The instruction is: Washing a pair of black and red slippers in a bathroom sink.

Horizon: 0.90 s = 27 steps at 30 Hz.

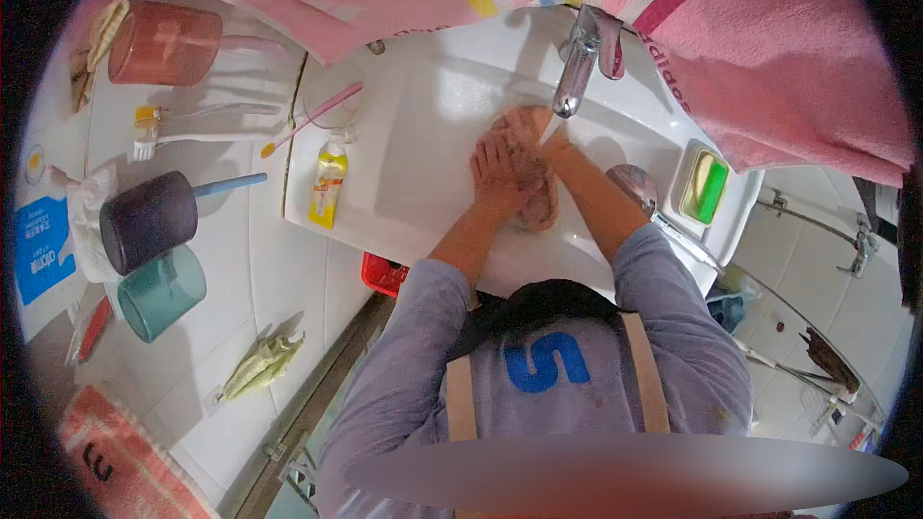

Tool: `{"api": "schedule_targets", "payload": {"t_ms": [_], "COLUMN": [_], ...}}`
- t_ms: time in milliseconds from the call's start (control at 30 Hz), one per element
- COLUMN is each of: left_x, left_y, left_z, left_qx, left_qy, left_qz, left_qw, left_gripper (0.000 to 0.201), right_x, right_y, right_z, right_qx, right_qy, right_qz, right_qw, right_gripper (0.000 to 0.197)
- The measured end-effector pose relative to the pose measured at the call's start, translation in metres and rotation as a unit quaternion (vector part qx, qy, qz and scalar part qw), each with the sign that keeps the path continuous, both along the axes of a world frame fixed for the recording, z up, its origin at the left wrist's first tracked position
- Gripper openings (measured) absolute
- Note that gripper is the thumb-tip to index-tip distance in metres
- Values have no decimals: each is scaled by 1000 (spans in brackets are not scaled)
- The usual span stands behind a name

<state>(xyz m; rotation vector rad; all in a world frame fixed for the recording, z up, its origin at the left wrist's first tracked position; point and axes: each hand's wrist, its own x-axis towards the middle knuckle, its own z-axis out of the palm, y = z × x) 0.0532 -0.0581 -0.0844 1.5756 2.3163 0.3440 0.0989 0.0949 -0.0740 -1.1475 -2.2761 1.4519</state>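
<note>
In the white sink [404, 154] lies a wet, oblong pinkish-brown thing [540, 204], whose kind I cannot make out. My left hand [497, 180] rests flat on its near left side, fingers stretched forward. At its far end, my right hand [532, 125] closes round it, with the fingertips partly hidden. Above them stands a chrome faucet [575, 67], and a thin stream of water [550, 131] runs from it beside my right wrist.
On the sink's left rim are a yellow tube [329, 187] and a clear cup [332, 101] with a pink toothbrush [322, 115]. A soap dish [704, 187] and a shower head [633, 183] sit on the right. Pink towels [798, 67] hang at the far edge; wall-side cups [149, 221] stand left.
</note>
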Motion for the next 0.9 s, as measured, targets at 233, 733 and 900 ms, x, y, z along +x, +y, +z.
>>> {"api": "schedule_targets", "payload": {"t_ms": [233,733,900], "left_x": [-39,-75,-95], "left_y": [14,78,73], "left_z": [-4,29,48], "left_qx": [58,-154,55], "left_qy": [-68,-67,-20], "left_qz": [45,-21,-224], "left_qw": [995,986,973], "left_gripper": [84,48,46], "right_x": [8,13,55], "right_y": [-67,-33,-90], "right_z": [23,-11,25], "right_qx": [334,466,210], "right_qy": [38,-84,-133], "right_qz": [-36,86,-85], "right_qw": [941,877,965], "right_gripper": [31,14,47]}}
